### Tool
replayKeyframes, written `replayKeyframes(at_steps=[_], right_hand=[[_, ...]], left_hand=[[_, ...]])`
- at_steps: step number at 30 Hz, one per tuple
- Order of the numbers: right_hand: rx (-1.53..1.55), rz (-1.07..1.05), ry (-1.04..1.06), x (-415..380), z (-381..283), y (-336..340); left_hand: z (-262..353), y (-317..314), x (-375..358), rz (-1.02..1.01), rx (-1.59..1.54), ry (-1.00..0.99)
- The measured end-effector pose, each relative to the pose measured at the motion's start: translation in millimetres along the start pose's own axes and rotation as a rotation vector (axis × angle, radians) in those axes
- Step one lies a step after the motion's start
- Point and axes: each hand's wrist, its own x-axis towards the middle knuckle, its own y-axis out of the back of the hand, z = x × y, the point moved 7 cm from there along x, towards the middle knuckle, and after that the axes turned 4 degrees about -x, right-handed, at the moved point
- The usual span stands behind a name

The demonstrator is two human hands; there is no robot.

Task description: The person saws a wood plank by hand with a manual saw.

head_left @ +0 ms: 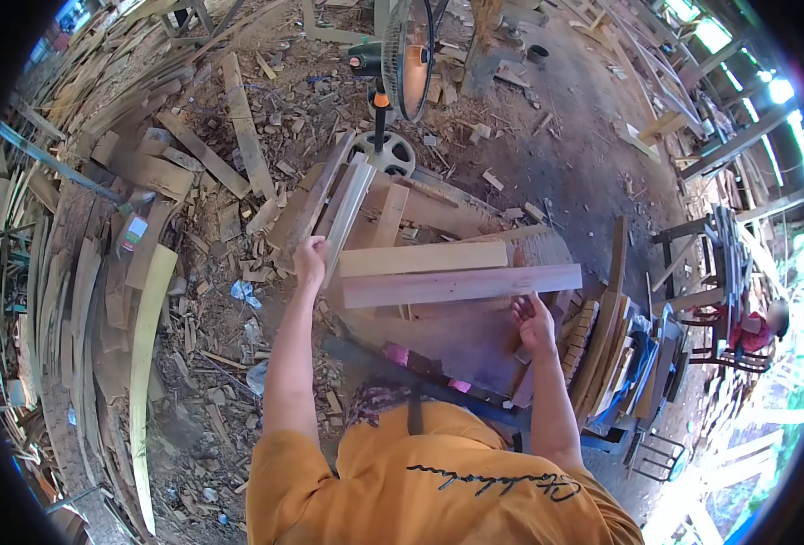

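Note:
My left hand [310,262] is at the near end of a narrow grey-brown plank [328,188] on the left side of the workbench [456,350]. Its fingers are closed there, though exactly what they grip is partly hidden. A pale grooved strip [349,211] runs beside that plank. Across the bench lies a pinkish board [463,285], with a lighter yellowish board [423,258] just behind it. Below the pinkish board's right end is my right hand [535,322], palm turned up and fingers loosely bent apart. One digit touches the board's near edge.
A standing fan [408,68] rises behind the bench. Stacked curved wood pieces [599,354] stand at the right, near a seated person [754,331]. Offcuts litter the floor. Long planks [88,318] are piled at the left, including a yellowish curved one [150,363].

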Motion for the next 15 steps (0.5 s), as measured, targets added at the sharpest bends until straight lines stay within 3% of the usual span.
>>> replayKeyframes(at_steps=[1, 2, 4, 8, 10, 13, 15], right_hand=[[0.009, 0.01, -0.011, 3, -1, 0], [0.018, 0.022, -0.022, 6, -2, 1], [-0.007, 0.002, -0.026, 15, -4, -1], [0.016, 0.06, 0.001, 22, -3, -5], [0.001, 0.038, 0.023, 23, -2, -3], [-0.012, 0.025, 0.059, 13, -9, -3], [-0.023, 0.041, 0.075, 10, -14, -2]], left_hand=[[-13, -15, 10, -0.154, -0.02, 0.147], [-15, -22, 16, -0.154, -0.025, 0.146], [9, -32, 21, -0.216, 0.579, 0.028], [6, -55, 22, -0.38, 0.576, 0.104], [-11, -55, 23, -0.218, 0.537, 0.064], [-33, -46, 37, -0.264, 0.415, -0.002], [32, -5, 30, -0.256, 0.288, 0.05]])
